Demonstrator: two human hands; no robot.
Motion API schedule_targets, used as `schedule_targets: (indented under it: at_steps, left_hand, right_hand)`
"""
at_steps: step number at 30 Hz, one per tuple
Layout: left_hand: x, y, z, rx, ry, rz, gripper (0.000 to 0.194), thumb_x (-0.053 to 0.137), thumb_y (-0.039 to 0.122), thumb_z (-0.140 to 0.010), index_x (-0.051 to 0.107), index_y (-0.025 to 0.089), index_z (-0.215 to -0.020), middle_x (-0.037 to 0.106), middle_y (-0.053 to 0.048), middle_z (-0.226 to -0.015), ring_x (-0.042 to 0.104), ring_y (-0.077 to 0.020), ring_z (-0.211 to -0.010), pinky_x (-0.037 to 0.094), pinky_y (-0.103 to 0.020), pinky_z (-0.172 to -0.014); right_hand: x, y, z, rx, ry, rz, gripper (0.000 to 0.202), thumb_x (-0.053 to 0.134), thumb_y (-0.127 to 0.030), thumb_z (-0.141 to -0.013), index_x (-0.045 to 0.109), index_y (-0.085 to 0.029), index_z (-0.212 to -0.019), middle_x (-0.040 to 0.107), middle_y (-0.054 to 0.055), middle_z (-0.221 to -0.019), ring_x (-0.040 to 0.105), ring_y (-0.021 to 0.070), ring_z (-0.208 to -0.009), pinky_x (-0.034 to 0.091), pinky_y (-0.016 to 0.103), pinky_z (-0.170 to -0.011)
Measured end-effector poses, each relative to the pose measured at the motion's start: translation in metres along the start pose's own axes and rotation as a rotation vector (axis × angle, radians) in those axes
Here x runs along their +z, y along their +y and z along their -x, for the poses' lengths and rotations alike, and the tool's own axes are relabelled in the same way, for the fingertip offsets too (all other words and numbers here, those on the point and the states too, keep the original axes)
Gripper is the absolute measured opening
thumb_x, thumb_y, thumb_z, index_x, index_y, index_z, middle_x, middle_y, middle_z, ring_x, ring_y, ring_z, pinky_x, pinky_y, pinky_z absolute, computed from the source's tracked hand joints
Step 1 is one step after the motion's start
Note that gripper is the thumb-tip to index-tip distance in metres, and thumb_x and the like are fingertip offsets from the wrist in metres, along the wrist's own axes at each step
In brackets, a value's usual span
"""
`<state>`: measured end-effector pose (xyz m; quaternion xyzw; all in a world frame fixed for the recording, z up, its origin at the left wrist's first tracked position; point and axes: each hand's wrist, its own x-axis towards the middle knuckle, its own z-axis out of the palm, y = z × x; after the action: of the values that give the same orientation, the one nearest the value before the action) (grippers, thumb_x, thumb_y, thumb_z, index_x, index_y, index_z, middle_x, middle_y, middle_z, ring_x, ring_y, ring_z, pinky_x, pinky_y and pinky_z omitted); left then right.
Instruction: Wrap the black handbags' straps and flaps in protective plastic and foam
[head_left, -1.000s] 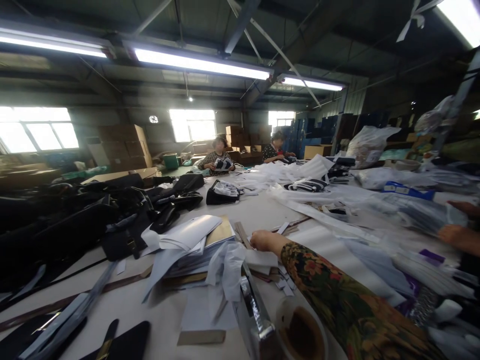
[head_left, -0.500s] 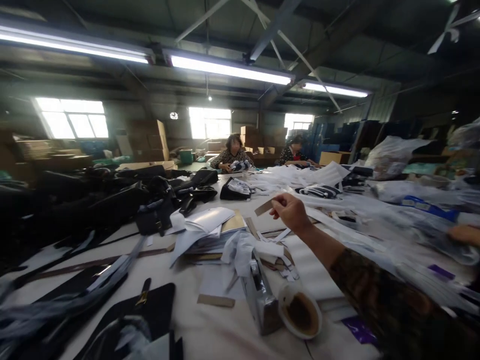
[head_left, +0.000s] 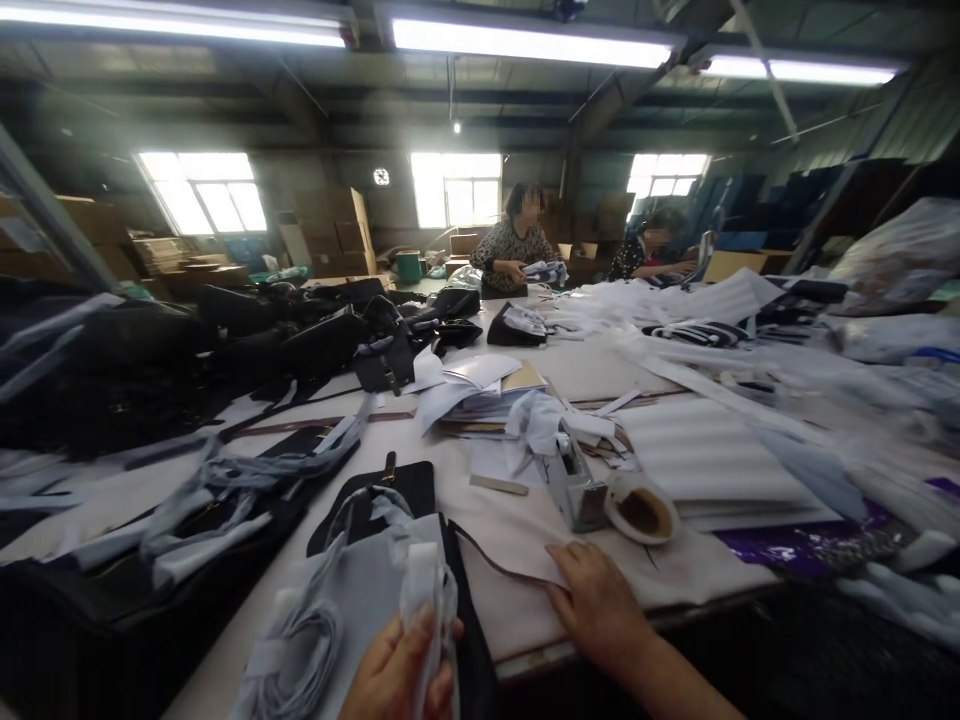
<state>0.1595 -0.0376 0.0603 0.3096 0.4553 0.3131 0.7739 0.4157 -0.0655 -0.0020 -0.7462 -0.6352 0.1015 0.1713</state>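
Observation:
Low in the view, my left hand point(head_left: 409, 665) is closed around a white-wrapped handle point(head_left: 424, 590) that rises from a black bag point(head_left: 474, 640). Pale wrapping covers much of the bag, and a coiled wrapped strap point(head_left: 300, 650) lies at its left. My right hand point(head_left: 600, 605) is low over the table's front edge, its fingers on the end of a thin dark strap point(head_left: 499, 568) that curves from beside the bag. Behind them lies a black flap with a gold buckle point(head_left: 388, 468). A grey metal tape dispenser point(head_left: 577, 490) stands beyond my right hand, beside a bowl of brown stuff point(head_left: 641, 512).
Black bags point(head_left: 300, 340) are heaped at the left. Stacked papers point(head_left: 480, 390) lie mid-table and white foam sheets point(head_left: 705, 450) to the right. Across the table a person in a patterned top point(head_left: 517, 245) handles a striped item; another person point(head_left: 652, 250) sits further right.
My right hand has come down from over the table's middle to the front edge; the small brown strip it held is not visible there. My left hand has come into view, holding the wrapped handle.

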Motion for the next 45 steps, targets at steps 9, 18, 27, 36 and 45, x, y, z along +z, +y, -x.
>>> schedule_targets:
  at_steps: [9,18,27,36,45]
  left_hand:
    - [-0.013,-0.004,0.008,0.024,-0.080,-0.001,0.060,0.073,0.070,-0.072,0.065,0.014,-0.090,0.046,0.006,-0.045,0.045,-0.0090,-0.037,0.036,-0.019,-0.041]
    - [-0.023,-0.002,0.013,0.005,-0.095,0.010,0.064,0.074,0.072,-0.070,0.066,0.013,-0.091,0.049,0.005,-0.046,0.045,-0.0097,-0.038,0.033,-0.019,-0.039]
    - [-0.020,-0.004,0.017,0.029,-0.059,0.044,0.061,0.070,0.071,-0.075,0.066,0.013,-0.093,0.048,0.005,-0.048,0.043,-0.0071,-0.038,0.033,-0.017,-0.040]
    - [-0.024,0.005,0.031,0.083,-0.219,0.152,0.054,0.062,0.065,-0.086,0.064,0.011,-0.094,0.051,0.002,-0.055,0.045,-0.0077,-0.042,0.037,-0.019,-0.043]
    - [-0.022,0.006,0.044,0.105,-0.105,0.133,0.052,0.070,0.065,-0.080,0.061,0.015,-0.088,0.048,0.005,-0.050,0.047,-0.0089,-0.042,0.036,-0.018,-0.042]
  right_hand:
    - [0.012,-0.093,-0.052,-0.031,-0.170,-0.135,0.019,0.063,-0.025,-0.086,0.071,-0.012,-0.098,0.069,0.021,-0.109,0.061,0.0343,-0.110,0.044,0.043,-0.096]
    - [-0.004,-0.079,-0.057,0.118,-0.219,-0.663,0.033,0.031,-0.035,-0.098,0.059,-0.017,-0.104,0.063,0.001,-0.064,0.057,0.0144,-0.050,0.047,0.026,-0.052]
    - [-0.017,-0.095,-0.029,0.210,-0.332,-1.839,0.011,0.074,-0.021,-0.062,0.070,-0.013,-0.069,0.065,0.003,-0.067,0.055,0.0105,-0.051,0.044,0.024,-0.049]
    - [-0.037,-0.115,-0.003,0.057,-0.665,-1.418,0.064,0.076,-0.036,-0.076,0.052,-0.021,-0.134,0.069,0.002,-0.089,0.070,0.0173,-0.064,0.055,0.027,-0.051]
    - [-0.047,-0.131,-0.008,0.072,-0.796,-0.978,0.033,0.055,-0.046,-0.089,0.066,-0.015,-0.094,0.063,-0.002,-0.059,0.058,0.0104,-0.042,0.039,0.014,-0.034]
